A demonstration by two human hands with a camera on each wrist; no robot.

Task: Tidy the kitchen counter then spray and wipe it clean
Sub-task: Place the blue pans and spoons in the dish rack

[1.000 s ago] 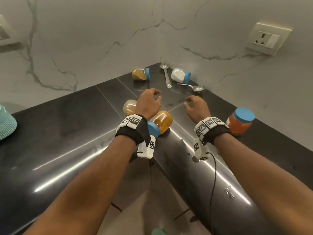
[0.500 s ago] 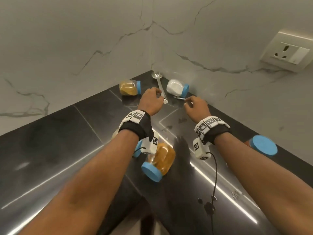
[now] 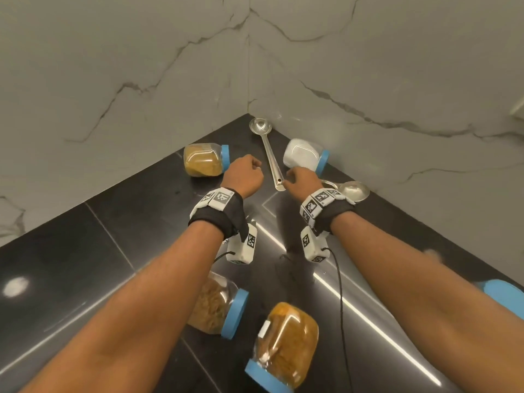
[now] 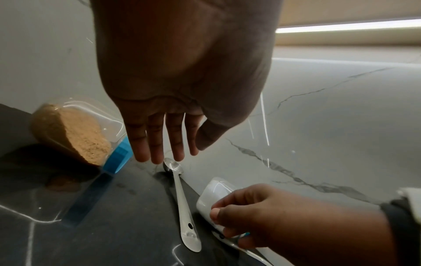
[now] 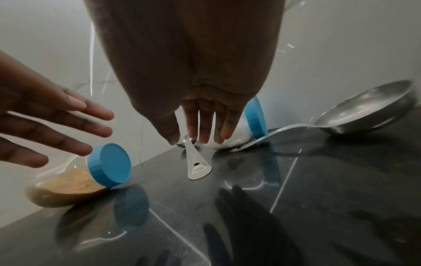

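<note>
by the corner, tipped jar (image 3: 202, 163) holds brown powder; both grips slack, fingers apart.

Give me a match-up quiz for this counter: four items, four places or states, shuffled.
Things:
1. ladle
2. white jar
3. tan-powder jar
4. large spoon

Places or states:
A. lies on its side just right of the ladle's handle, blue lid toward the right wall
B. bowl against the right wall, behind the right wrist
C. bowl tucked into the corner where the two walls meet
D. lies on its side near the left wall, blue lid pointing right

Pairs: 1-C, 2-A, 3-D, 4-B
</note>
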